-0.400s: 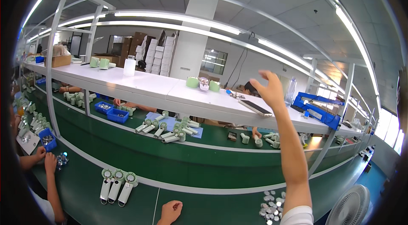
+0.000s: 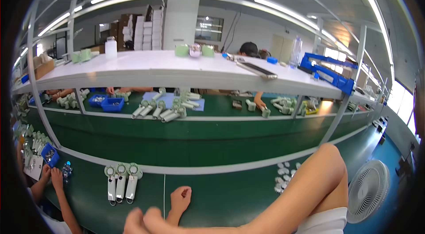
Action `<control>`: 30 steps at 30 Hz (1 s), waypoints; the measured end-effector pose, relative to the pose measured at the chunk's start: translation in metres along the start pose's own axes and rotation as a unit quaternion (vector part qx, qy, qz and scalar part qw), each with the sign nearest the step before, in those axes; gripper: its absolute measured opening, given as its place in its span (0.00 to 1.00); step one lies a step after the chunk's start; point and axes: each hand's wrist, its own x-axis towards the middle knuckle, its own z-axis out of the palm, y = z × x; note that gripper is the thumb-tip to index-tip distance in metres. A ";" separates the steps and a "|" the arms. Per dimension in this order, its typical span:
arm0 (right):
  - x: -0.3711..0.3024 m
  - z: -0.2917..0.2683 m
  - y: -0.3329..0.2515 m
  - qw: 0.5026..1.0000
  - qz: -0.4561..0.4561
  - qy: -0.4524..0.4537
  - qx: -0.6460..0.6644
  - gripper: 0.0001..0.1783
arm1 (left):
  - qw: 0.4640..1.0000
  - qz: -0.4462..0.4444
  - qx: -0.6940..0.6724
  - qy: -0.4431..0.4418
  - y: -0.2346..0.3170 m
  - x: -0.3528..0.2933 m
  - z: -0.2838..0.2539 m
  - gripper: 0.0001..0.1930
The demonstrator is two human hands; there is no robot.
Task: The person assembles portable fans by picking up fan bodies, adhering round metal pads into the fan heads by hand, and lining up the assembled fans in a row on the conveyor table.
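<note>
My left hand (image 2: 180, 199) rests on the green bench (image 2: 221, 194) with its fingers curled in and nothing seen in them. Low in the view, my right hand (image 2: 150, 222) is smeared by motion, its forearm reaching across from the right; whether it holds anything cannot be made out. To the left of my hands, three handheld fans (image 2: 120, 185) with white handles and pale green heads lie side by side. A group of silver toothed discs (image 2: 283, 175) lies on the bench at the right, partly hidden behind my right arm.
A white shelf (image 2: 168, 68) spans above the bench, bearing a phone (image 2: 257, 70), a clear bottle (image 2: 295, 52) and a blue holder (image 2: 327, 72). A co-worker's hands (image 2: 56, 176) are at the left near a blue bin (image 2: 49, 155). A large fan (image 2: 368, 189) stands at the right.
My right hand has come down from above the shelf to the lower middle, near my left hand. The left hand stays curled on the bench. The view has tilted down.
</note>
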 end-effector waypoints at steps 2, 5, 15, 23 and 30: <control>-0.001 -0.001 -0.006 0.999 0.035 -0.027 -0.013 0.18 | 0.999 -0.012 -0.011 0.029 0.005 -0.003 -0.003 0.04; -0.011 -0.007 -0.013 0.990 0.089 -0.072 -0.078 0.21 | 0.999 -0.029 0.015 0.002 0.003 -0.009 0.001 0.04; 0.002 0.005 -0.081 0.905 0.335 -0.256 0.055 0.28 | 0.999 -0.017 -0.012 -0.034 0.015 -0.009 -0.005 0.04; 0.044 0.013 -0.101 0.903 0.294 -0.310 0.040 0.28 | 0.995 -0.012 -0.083 -0.047 0.023 -0.001 -0.004 0.04; 0.082 0.020 -0.107 0.895 0.258 -0.364 -0.007 0.28 | 0.977 -0.098 -0.187 -0.012 0.004 -0.010 -0.011 0.06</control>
